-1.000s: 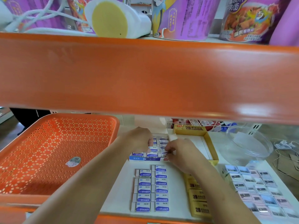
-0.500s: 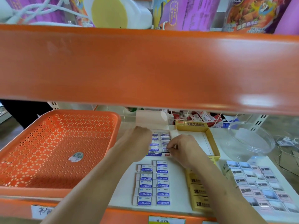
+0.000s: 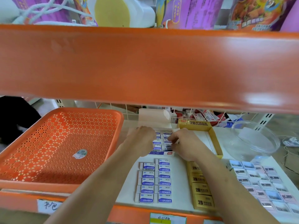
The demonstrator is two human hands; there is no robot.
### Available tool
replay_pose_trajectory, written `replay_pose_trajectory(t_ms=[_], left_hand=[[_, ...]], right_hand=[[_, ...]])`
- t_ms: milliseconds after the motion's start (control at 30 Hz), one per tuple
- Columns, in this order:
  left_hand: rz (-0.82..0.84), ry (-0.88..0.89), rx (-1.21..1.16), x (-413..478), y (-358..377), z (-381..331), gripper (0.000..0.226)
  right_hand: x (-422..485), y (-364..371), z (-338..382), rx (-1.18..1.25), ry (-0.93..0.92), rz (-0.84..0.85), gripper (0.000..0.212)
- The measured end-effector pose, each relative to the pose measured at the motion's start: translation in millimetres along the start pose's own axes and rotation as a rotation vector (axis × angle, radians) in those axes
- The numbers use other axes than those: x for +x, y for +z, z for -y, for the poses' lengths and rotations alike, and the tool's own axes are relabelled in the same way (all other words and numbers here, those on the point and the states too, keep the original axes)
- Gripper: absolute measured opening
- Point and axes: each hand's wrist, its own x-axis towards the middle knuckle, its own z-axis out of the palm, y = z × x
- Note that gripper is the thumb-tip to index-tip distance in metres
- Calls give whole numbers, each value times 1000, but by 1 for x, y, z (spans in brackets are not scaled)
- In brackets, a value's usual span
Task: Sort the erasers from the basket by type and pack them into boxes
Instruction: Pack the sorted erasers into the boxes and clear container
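Observation:
A small blue and white box (image 3: pixel 159 153) stands open on the shelf, its lid flap (image 3: pixel 152 118) raised at the back, with blue-label erasers (image 3: pixel 157 143) packed inside. My left hand (image 3: pixel 141 140) lies curled over the box's left side. My right hand (image 3: pixel 182 145) pinches a blue-label eraser (image 3: pixel 168 141) at the box's right side. Two columns of loose blue-label erasers (image 3: pixel 155 181) lie in front of the box. Yellow 2B erasers (image 3: pixel 201 189) sit in a line to their right. Several picture-wrapped erasers (image 3: pixel 265 185) cover the far right. The orange perforated basket (image 3: pixel 48 151) stands on the left.
An open yellow 2B box (image 3: pixel 214 139) stands behind my right hand. A clear plastic bowl (image 3: pixel 254 139) sits at the right. The orange edge of the upper shelf (image 3: pixel 145 67) blocks most of the view. Wire mesh and red and white packets (image 3: pixel 208 116) lie behind.
The view has tilted down, so the shelf shows lower in the frame. Both hands stay at the blue box, my right hand still working at its right side.

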Motion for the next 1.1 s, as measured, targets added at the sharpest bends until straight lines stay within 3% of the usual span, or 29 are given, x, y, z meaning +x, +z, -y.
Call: replay_pose_trajectory(t_ms=[133,500,800,1100], left_hand=[[17,2,-19,1,-2,1,27],[49,-6,-22,1,-6,0,33],[97,27,-49,4,-8,5,31],[115,45,-84,4,-9,8,29]], right_hand=[[3,-4,-2,48,16,54,24],[5,3,-17,381,80,-25,26],[5,12,-20,346,36,-10,16],[4,18,-11,95,8,-49,18]])
